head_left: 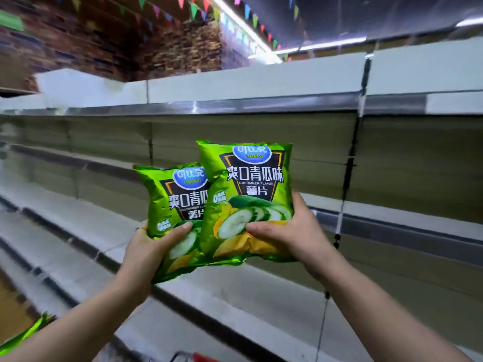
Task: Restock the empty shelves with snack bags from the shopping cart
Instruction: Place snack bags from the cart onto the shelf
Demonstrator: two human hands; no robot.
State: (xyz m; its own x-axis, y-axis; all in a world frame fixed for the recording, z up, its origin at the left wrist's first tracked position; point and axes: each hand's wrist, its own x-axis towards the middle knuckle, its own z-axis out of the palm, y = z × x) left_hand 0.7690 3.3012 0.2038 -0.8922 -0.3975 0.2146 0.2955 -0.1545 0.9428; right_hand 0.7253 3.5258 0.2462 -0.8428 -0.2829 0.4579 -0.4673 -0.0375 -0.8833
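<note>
Before the tiered pale grey metal shelves (261,87), two cucumber-printed packets were held upright in the air, side by side, touching no shelf board. The left hand (153,248) gripped the lower part of the left glossy green foil snack bag (170,202), with the thumb curled across its front and the fingers hidden behind; a thin ring (142,228) showed on one finger. The right hand (290,231) gripped the bottom of the right glossy green foil snack bag (248,189), thumb pressed over the printed cucumber slices. The right bag sat slightly higher and overlapped the left bag's edge. At lower left, a corner of another green foil packet (26,333) was visible, blurred.
</note>
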